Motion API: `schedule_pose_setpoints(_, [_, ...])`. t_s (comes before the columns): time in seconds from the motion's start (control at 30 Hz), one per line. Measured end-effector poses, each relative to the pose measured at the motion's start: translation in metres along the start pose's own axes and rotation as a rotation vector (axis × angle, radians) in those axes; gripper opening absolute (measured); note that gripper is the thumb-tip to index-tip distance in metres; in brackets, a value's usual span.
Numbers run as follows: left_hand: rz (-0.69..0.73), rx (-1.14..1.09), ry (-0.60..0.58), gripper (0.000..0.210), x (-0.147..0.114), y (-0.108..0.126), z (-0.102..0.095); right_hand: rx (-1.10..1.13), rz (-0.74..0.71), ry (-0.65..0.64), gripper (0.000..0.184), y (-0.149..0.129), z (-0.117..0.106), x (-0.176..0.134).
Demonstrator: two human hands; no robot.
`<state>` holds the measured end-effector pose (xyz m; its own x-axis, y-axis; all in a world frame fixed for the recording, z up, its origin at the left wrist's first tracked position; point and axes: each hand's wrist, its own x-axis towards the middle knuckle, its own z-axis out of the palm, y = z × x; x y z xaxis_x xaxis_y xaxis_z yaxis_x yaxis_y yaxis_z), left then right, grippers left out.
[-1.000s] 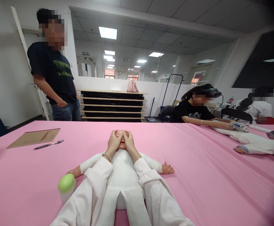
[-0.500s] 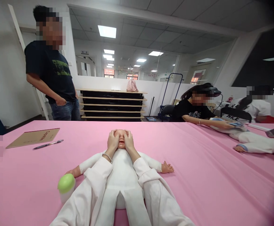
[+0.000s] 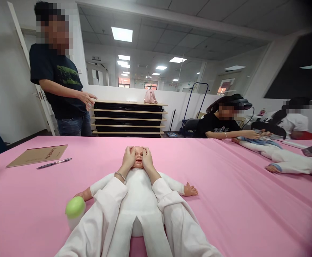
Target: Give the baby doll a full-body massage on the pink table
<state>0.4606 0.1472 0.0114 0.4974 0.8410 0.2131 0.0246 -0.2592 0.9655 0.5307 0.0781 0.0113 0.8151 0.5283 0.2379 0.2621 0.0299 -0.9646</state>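
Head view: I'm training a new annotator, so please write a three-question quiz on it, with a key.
1. What do the left hand and right hand both touch?
A) the pink bag
B) the doll's head
C) the shelf

2. True or false: the pen lies beside the notebook, not on it.

3. Fill in: the white container on the pink cloth has a ____ top.

Key: 1. B; 2. True; 3. green
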Motion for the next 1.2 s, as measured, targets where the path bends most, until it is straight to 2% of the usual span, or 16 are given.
schedule_pose_setpoints(0.2, [-0.016, -0.020, 0.020, 0.032, -0.0015, -0.0019, 0.0011, 0.007, 0.037, 0.004, 0.036, 0.0007, -0.0003, -0.0007])
schedule_pose_setpoints(0.3, [0.031, -0.001, 0.005, 0.033, -0.0027, -0.0036, -0.0005, 0.002, 0.003, -0.012, 0.034, -0.0006, -0.0020, -0.0037])
schedule_pose_setpoints(0.43, [0.067, 0.027, -0.014, 0.042, -0.0027, -0.0051, -0.0025, -0.031, -0.035, -0.033, 0.040, -0.0032, -0.0032, -0.0068])
schedule_pose_setpoints(0.7, [-0.007, -0.087, 0.016, 0.035, 0.0031, -0.0060, 0.0007, -0.010, 0.000, -0.032, 0.033, -0.0026, -0.0005, -0.0027])
schedule_pose_setpoints(0.77, [-0.033, -0.109, 0.029, 0.029, 0.0039, -0.0058, 0.0017, -0.006, 0.013, -0.022, 0.034, -0.0024, -0.0001, -0.0023])
schedule_pose_setpoints(0.87, [-0.049, -0.110, 0.045, 0.032, 0.0032, -0.0053, 0.0020, -0.010, 0.032, -0.011, 0.038, -0.0030, 0.0001, -0.0028])
schedule_pose_setpoints(1.03, [0.002, -0.094, 0.027, 0.030, -0.0007, -0.0049, -0.0008, -0.012, 0.015, -0.018, 0.036, -0.0040, -0.0012, -0.0046])
schedule_pose_setpoints(1.2, [0.074, -0.020, 0.007, 0.040, -0.0046, -0.0034, -0.0042, -0.056, -0.035, -0.047, 0.041, -0.0050, -0.0026, -0.0066])
